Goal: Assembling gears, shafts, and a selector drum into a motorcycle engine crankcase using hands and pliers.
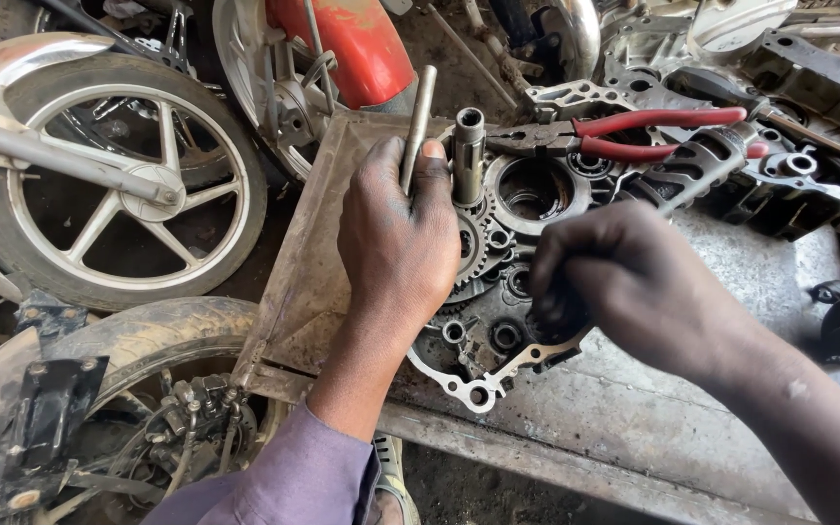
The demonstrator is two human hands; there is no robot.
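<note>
The engine case (pixel 483 374) is dull cast metal, greasy and grey. The rod (pixel 418 122) in the left hand (pixel 396 243) is smooth brushed steel (lightly shiny). The pliers (pixel 624 134) have glossy red plastic grips. The metal tray (pixel 294 282) looks matt, scuffed and stained.

One camera sat on the person's head. It looked down, up close, at the metal table (pixel 634 428) and nearby wheels (pixel 109 165).

Pliers (pixel 634 131) red-handled, dark steel jaws. Fender (pixel 367 44) glossy red. Engine case (pixel 498 292) grey, oil-blackened. Rod (pixel 418 126) dull silver. Sleeve (pixel 284 481) lilac. Wheel (pixel 99 175) silver spokes, black tyre. Surface (pixel 614 389) grimy grey.
</note>
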